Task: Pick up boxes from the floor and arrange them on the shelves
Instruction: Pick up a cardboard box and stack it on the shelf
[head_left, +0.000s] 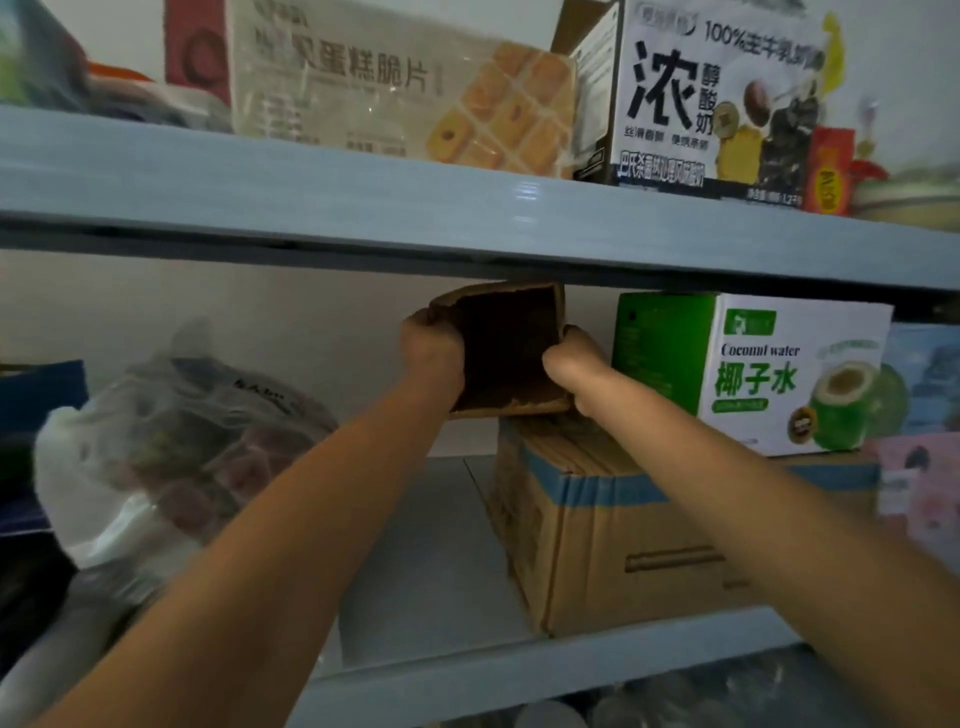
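A small open brown cardboard box (506, 348) lies on its side, its dark opening toward me, resting on the top of a larger cardboard carton (613, 525) with blue tape on the middle shelf (519, 670). My left hand (434, 353) grips the small box's left edge. My right hand (571, 364) grips its right edge. The box's top nearly touches the underside of the upper shelf (467, 208). A green and white coconut water box (753, 374) stands right beside it on the same carton.
A clear plastic bag (171, 441) of goods fills the left of the middle shelf, with a dark blue item (36, 400) behind. The upper shelf holds a cake crisp box (395, 88) and a yogurt carton (711, 98). Bare shelf surface (431, 545) lies between bag and carton.
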